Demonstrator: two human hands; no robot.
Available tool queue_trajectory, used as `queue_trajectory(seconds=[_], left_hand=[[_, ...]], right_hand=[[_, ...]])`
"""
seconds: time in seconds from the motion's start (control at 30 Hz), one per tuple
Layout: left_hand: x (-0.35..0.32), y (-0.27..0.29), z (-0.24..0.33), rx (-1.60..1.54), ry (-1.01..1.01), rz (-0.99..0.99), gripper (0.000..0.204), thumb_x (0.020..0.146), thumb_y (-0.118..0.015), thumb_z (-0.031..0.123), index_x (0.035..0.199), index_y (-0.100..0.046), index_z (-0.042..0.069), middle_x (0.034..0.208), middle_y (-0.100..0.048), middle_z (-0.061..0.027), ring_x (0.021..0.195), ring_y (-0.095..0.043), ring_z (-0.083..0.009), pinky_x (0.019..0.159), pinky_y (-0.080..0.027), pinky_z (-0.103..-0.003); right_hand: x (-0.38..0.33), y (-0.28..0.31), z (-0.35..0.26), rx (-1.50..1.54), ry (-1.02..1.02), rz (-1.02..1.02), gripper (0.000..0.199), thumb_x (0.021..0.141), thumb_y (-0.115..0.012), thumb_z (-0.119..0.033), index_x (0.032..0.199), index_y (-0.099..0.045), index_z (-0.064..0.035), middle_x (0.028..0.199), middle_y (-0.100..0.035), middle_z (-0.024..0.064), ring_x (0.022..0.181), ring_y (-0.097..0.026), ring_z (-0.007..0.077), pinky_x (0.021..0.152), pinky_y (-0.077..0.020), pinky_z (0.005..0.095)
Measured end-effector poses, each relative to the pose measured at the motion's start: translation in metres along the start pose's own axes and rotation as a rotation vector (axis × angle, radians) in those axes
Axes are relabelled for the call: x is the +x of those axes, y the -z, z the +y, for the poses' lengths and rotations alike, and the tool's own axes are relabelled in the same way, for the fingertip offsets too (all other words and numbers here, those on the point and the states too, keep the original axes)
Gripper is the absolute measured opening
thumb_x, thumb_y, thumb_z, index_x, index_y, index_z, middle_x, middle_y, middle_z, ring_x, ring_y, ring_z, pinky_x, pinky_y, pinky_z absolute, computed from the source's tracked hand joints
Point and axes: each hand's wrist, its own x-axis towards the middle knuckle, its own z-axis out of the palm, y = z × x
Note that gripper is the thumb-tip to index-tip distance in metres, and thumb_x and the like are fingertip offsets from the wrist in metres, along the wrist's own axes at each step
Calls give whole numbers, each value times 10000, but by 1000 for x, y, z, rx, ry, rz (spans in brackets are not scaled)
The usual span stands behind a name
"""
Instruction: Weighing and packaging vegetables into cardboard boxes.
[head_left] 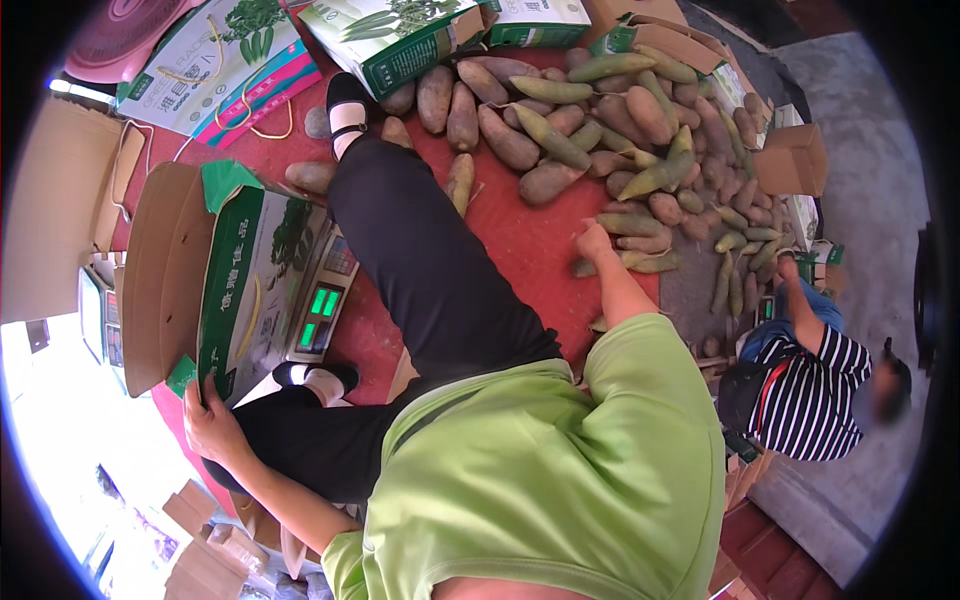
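My left hand [212, 425] pinches the near corner of an open green and white cardboard box [250, 285], its brown flaps spread to the left. The box stands on a scale [325, 300] with a green lit display. Out to the right, my right hand [595, 240] is low over the red floor covering, at the edge of a pile of long radishes. A green radish [650, 262] lies beside its wrist, and a brownish one [640, 240] lies close to the hand. The fingers are bent down and partly hidden, so their grip is unclear.
Many green and brown radishes [540, 135] spread across the red floor covering [510, 215]. Printed cartons [400, 50] and a pink plastic stool-like item [125, 40] stand at the far side. A person in a striped shirt [815, 390] works at the right. Loose cardboard [205, 570] lies lower left.
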Motion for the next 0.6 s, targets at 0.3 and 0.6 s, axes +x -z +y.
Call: queue_trajectory(seconds=[0.3,0.6], left_hand=[[0,-5,-8,10,38,-16,233,870,-610,305,969,-644,97,847,-666,-122,749,-633,-316,634,-469,-402],[0,-6,-4,-59,60,-11,204,874,-608,292,960,-645,110,834,-664,-117,746,-627,-314,632,-463,-404]], right_hand=[[61,57,-79,-7,-42,210,657,744,-708,-252,1328,-427,-147,1284,-468,206,1189,-457,393,996,-396,425],[97,66,-96,-107,-37,201,872,686,-757,-264,1413,-287,-168,1432,-322,123,1254,-379,371,1054,-342,408]])
